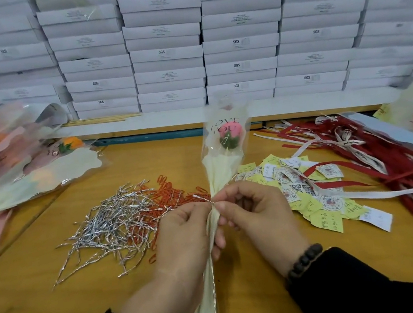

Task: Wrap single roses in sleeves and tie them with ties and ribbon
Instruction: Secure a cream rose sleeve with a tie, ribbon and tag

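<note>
A pink rose [230, 132] stands upright in a clear and cream sleeve [219, 170] printed "LOVE YOU". My left hand [184, 230] grips the gathered sleeve below the flower. A silver twist tie [201, 196] lies across the gathered neck, sticking out to the left. My right hand [251, 206] pinches that tie at the neck between thumb and forefinger. The sleeve's cream tail [205, 308] runs down between my forearms.
A heap of silver ties [113, 225] and red clips [167, 189] lies left on the wooden table [60, 301]. Yellow and white tags [311, 193] and red and white ribbons [375, 151] lie right. Wrapped roses [12, 165] are piled far left. White boxes [167, 54] stack behind.
</note>
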Tool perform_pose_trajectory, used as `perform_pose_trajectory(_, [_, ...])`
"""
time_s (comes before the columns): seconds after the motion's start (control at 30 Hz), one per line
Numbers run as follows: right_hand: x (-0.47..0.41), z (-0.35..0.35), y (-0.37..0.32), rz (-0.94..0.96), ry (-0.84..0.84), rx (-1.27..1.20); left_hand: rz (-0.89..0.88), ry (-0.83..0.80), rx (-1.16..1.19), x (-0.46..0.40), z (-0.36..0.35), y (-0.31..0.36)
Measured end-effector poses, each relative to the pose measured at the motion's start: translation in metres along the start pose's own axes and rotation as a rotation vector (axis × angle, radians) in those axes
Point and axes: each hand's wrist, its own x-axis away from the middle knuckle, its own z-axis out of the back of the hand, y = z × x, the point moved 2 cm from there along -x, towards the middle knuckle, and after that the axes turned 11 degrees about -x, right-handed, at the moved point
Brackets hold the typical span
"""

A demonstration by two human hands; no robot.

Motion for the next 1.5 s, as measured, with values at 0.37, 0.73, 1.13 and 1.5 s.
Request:
perform_pose_trajectory(0.37, [0.003,0.000,-0.005,0.085,-0.066,0.257,0.050,0.005,0.064,0.002,0.003,0.001])
perform_pose_trajectory(0.73, [0.000,0.006,0.006,-0.272,0.027,-0.278,0.003,0.029,0.104,0.003,0.005,0.004])
perform_pose_trajectory(1.13, [-0.001,0.005,0.001,-0.173,-0.046,-0.174,-0.036,0.076,0.101,0.002,0.007,0.009])
perform_pose_trajectory(1.5, [0.003,0.001,-0.004,-0.052,-0.057,-0.114,0.077,-0.011,0.149,0.008,0.005,0.005])
